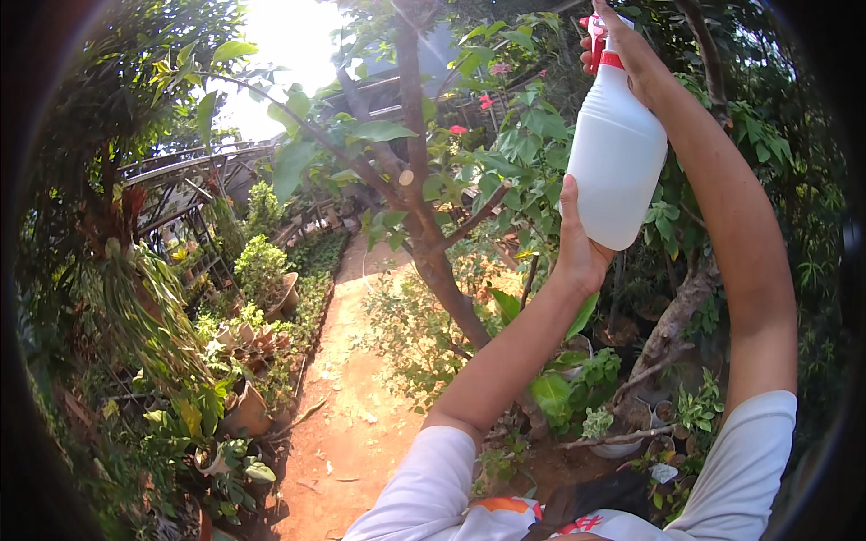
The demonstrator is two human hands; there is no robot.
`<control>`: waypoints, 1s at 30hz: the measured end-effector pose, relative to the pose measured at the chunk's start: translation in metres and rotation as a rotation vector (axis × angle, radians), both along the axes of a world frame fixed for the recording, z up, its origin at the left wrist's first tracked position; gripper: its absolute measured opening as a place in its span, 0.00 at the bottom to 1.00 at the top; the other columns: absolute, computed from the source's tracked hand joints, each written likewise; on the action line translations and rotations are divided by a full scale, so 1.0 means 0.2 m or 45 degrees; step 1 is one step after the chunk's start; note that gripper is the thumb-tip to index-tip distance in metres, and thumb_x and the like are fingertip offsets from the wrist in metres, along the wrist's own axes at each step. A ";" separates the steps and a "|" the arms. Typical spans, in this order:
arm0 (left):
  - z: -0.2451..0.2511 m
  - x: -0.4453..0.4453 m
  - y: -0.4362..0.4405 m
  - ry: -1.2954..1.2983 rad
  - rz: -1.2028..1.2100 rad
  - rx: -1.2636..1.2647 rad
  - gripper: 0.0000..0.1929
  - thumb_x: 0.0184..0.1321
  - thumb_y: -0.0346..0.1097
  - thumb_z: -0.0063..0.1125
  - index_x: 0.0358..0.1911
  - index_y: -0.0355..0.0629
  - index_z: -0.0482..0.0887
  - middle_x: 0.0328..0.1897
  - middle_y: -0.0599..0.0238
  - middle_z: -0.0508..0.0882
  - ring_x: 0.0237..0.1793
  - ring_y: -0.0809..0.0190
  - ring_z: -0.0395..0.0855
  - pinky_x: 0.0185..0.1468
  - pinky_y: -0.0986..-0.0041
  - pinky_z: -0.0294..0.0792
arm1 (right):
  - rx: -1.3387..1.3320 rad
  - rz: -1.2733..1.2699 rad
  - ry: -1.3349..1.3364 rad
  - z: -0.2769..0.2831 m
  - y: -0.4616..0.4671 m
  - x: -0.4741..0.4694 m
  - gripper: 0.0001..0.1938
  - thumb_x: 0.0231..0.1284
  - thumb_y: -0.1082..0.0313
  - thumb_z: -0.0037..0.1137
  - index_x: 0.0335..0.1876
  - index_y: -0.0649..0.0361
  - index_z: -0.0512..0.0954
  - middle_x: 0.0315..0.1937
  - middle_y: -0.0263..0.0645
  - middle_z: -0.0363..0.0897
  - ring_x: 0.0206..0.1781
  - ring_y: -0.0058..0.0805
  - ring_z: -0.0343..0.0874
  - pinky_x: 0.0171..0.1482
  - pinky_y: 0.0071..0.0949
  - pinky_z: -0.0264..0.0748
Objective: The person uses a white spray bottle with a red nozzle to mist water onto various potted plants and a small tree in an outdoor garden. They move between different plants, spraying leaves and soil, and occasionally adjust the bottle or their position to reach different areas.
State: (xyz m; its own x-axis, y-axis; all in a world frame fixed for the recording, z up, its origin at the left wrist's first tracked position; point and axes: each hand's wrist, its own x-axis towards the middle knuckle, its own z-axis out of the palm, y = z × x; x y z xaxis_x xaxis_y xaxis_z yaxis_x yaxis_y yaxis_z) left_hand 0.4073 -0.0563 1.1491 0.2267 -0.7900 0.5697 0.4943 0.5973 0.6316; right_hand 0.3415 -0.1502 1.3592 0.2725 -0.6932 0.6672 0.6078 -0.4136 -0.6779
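Observation:
A white plastic spray bottle point(616, 152) with a red-and-white trigger head point(602, 44) is raised at the upper right, slightly tilted. Liquid shows faintly through its wall. My left hand point(580, 247) supports the bottle low down, its thumb along the near side and the other fingers hidden behind. Up at the top, my right hand point(626, 51) wraps the neck and trigger head, with fingertips showing past the red trigger. Whether the trigger is pressed I cannot tell. Green leaves point(541, 128) and small pink-red flowers point(486, 101) stand beyond the bottle.
A forked tree trunk point(433, 260) rises in front of me, with a cut branch reaching left. An earthen path point(352, 379) runs ahead. Potted plants point(247, 409) line its left side. At right are a thick leaning trunk point(670, 331) and a white pot point(616, 446).

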 end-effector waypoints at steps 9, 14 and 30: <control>-0.06 0.01 -0.01 0.003 0.070 -0.026 0.35 0.63 0.71 0.33 0.63 0.52 0.65 0.57 0.65 0.75 0.53 0.58 0.77 0.50 0.55 0.73 | -0.186 -0.258 0.207 -0.03 0.10 0.02 0.36 0.62 0.31 0.42 0.36 0.66 0.78 0.28 0.44 0.77 0.33 0.32 0.77 0.38 0.34 0.73; -0.01 -0.07 0.09 -0.060 0.394 -0.215 0.35 0.65 0.69 0.33 0.65 0.51 0.62 0.60 0.67 0.72 0.58 0.60 0.73 0.56 0.58 0.70 | -0.395 -0.109 0.097 -0.02 0.26 -0.11 0.34 0.68 0.37 0.39 0.53 0.68 0.76 0.32 0.39 0.79 0.31 0.27 0.75 0.38 0.28 0.73; 0.54 -0.08 0.28 -0.393 0.501 -0.332 0.34 0.66 0.66 0.35 0.64 0.47 0.65 0.60 0.62 0.74 0.54 0.55 0.77 0.45 0.59 0.78 | -0.428 0.004 -0.297 0.45 0.37 -0.27 0.38 0.63 0.30 0.37 0.37 0.68 0.78 0.33 0.44 0.82 0.38 0.32 0.84 0.44 0.31 0.78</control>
State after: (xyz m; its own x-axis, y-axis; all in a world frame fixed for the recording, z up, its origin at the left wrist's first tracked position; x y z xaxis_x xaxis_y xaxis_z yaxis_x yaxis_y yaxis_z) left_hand 0.3918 -0.0004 1.2574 0.2676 -0.5037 0.8214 0.0182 0.8550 0.5183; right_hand 0.2882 -0.0762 1.4497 0.0890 -0.4255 0.9006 0.7309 -0.5864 -0.3492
